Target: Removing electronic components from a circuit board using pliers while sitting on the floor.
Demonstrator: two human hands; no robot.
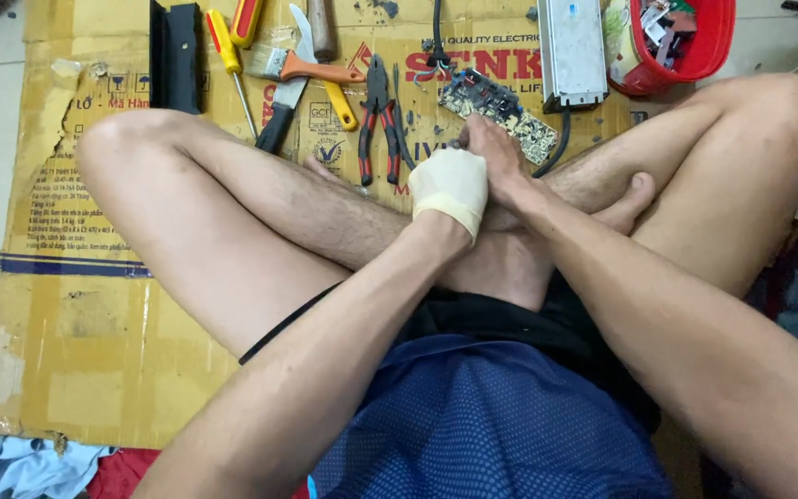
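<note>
1. Seated cross-legged on a cardboard sheet (85,323); both hands meet over the crossed shins, at the near end of a circuit board (501,109).
2. Left hand (450,185): wrapped in a pale glove or bandage, curled into a loose fist. What it grips, if anything, is hidden; cannot tell.
3. Right hand (496,152): bare, fingers bent down onto the board's near end, touching it. Whether it pinches the board or only presses on it cannot be told.
4. Key relation: the board lies just far of both hands, its long axis running diagonally from far-left to near-right. The right hand is the nearer one, already in contact; the left sits just beside and nearer to the body.
5. A black cable (561,139) curves from the board's right side up to a grey metal box (572,46).
6. Left of the hands, near but apart: red-handled pliers (379,115), a knife (284,102), a paintbrush (293,65), a yellow screwdriver (228,55).
7. Far right: a red basket (713,42) of small parts.
</note>
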